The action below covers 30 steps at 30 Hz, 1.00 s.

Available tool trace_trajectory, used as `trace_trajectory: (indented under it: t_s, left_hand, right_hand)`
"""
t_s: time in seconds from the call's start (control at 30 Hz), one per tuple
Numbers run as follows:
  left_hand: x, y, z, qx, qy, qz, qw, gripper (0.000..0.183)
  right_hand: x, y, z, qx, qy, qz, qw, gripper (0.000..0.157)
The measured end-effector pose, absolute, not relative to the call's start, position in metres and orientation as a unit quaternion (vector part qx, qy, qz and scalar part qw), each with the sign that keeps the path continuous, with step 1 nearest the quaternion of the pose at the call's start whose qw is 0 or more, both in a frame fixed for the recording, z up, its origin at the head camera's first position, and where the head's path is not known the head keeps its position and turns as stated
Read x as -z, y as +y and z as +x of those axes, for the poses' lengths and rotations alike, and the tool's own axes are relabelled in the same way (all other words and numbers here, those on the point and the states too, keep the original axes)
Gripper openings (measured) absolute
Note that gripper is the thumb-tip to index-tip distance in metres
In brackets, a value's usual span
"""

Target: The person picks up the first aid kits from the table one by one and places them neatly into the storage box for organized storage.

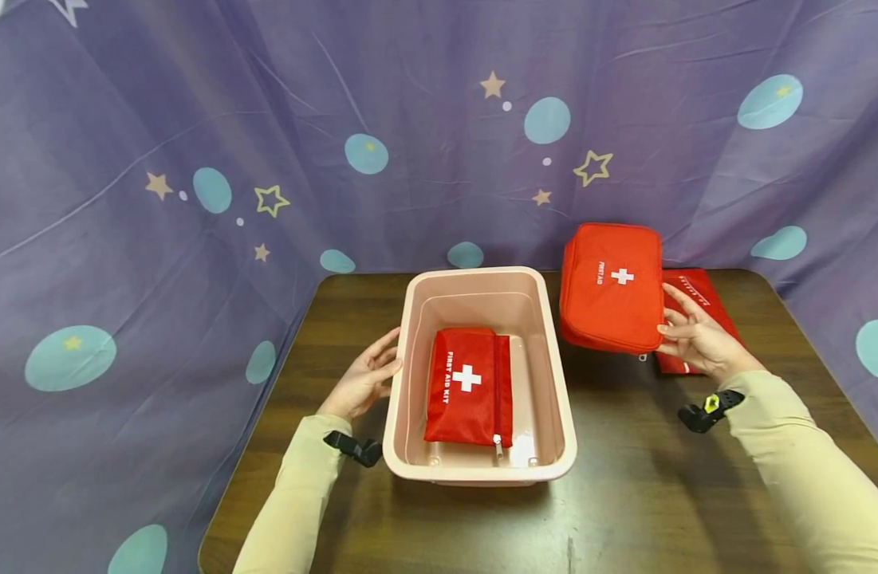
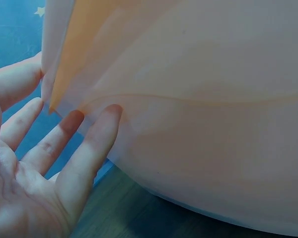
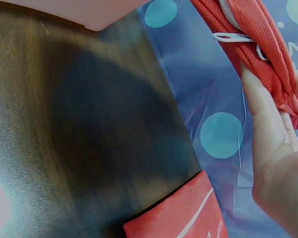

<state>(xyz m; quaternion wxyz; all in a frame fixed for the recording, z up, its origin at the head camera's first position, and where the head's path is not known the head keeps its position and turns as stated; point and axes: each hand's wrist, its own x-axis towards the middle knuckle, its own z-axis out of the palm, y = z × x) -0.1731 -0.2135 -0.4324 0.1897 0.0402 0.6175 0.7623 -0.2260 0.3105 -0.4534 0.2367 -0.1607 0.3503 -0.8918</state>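
A pale pink plastic tub (image 1: 479, 473) stands on the table with a red first aid pouch (image 1: 474, 410) lying flat inside. Against the tub's left side rests my left hand (image 1: 367, 375), its fingers fairly straight; the left wrist view shows fingertips touching the outer wall. My right hand (image 1: 700, 339) pinches the right edge of a larger red zippered first aid bag (image 1: 611, 307), held up off the table to the right of the tub. In the right wrist view, the bag's white zipper pull (image 3: 233, 37) shows beside the thumb.
Behind my right hand another flat red pouch (image 1: 711, 307) lies on the brown wooden table (image 1: 625, 494), partly covered by the hand and the bag. A purple patterned curtain (image 1: 439, 199) hangs along the table's back and left.
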Motion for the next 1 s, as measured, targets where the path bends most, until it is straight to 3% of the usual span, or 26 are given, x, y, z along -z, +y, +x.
trace_trajectory:
  t_s: [1.0]
  left_hand:
    - [0.433,-0.216,-0.175,-0.761,0.620,0.037,0.189,0.065]
  right_hand:
    - [0.417,0.299,-0.221,0.892,0.303,-0.229,0.247,0.070]
